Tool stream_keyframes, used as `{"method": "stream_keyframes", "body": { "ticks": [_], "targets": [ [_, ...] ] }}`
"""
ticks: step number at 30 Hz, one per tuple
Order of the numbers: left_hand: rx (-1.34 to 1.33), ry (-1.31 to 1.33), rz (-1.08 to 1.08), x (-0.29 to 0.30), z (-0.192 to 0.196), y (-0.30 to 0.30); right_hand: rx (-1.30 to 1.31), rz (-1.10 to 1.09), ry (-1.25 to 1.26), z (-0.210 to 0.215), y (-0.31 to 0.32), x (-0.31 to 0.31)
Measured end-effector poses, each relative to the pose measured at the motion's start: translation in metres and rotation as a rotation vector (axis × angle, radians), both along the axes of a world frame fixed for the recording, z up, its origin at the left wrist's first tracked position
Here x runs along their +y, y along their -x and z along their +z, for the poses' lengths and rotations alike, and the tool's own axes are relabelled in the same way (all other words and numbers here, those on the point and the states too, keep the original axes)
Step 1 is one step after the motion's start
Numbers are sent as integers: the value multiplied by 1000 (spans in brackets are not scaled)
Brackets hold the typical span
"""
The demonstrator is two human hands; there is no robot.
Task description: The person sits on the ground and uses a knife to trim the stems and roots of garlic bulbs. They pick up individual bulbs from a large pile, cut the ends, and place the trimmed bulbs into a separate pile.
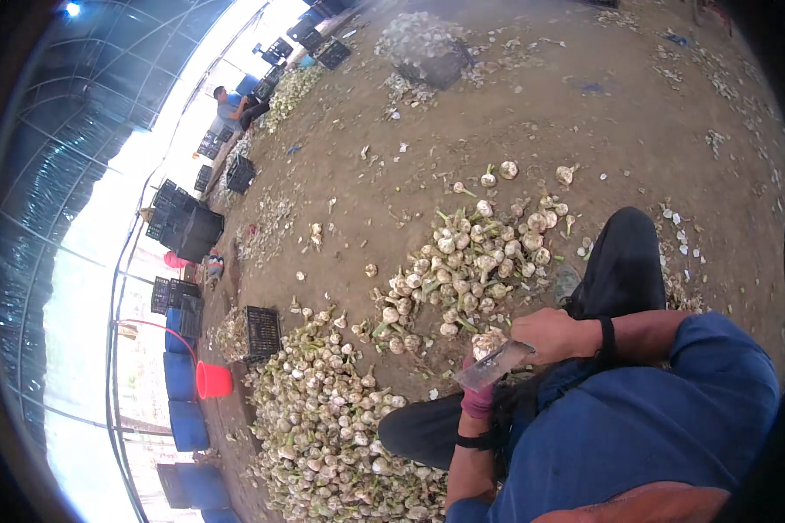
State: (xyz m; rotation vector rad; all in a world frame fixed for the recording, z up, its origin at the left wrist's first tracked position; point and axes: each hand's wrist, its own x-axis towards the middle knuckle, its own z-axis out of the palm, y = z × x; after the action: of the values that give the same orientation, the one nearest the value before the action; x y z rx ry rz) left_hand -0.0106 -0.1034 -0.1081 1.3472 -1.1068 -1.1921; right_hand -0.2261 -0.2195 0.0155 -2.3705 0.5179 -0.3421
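My right hand (539,336) grips a broad-bladed knife (495,363); its handle is hidden in the fist. The flat grey blade crosses just in front of my left hand (478,397), which wears a pinkish-purple glove. A garlic bulb (488,343) shows above the blade, held at the gloved fingers, which the knife partly covers. Whether the edge touches the bulb I cannot tell. Ahead of my hands, a loose pile of garlic bulbs with cut and uncut green stems (462,266) lies on the ground between my knees.
A large garlic heap (331,427) spreads beside my left knee. Behind it stand a black crate (262,332), a red bucket (214,380) and blue barrels (183,424). Farther off, a person (232,109) sits by stacked crates. A heaped sack or bin (436,61) stands on the dirt floor.
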Motion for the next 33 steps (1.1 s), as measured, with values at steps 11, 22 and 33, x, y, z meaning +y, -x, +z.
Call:
{"method": "stream_keyframes", "body": {
  "ticks": [11, 22, 33],
  "targets": [
    [-431, 44, -58, 0, 59, 4, 37, -56, -25, -16, -11, 6],
    [106, 61, 49, -14, 82, -3, 43, -365, -220, -69, -15, -38],
    [-686, 206, 101, -23, 106, 29, -151, -283, -658, -24, -29, -13]
  ]
}}
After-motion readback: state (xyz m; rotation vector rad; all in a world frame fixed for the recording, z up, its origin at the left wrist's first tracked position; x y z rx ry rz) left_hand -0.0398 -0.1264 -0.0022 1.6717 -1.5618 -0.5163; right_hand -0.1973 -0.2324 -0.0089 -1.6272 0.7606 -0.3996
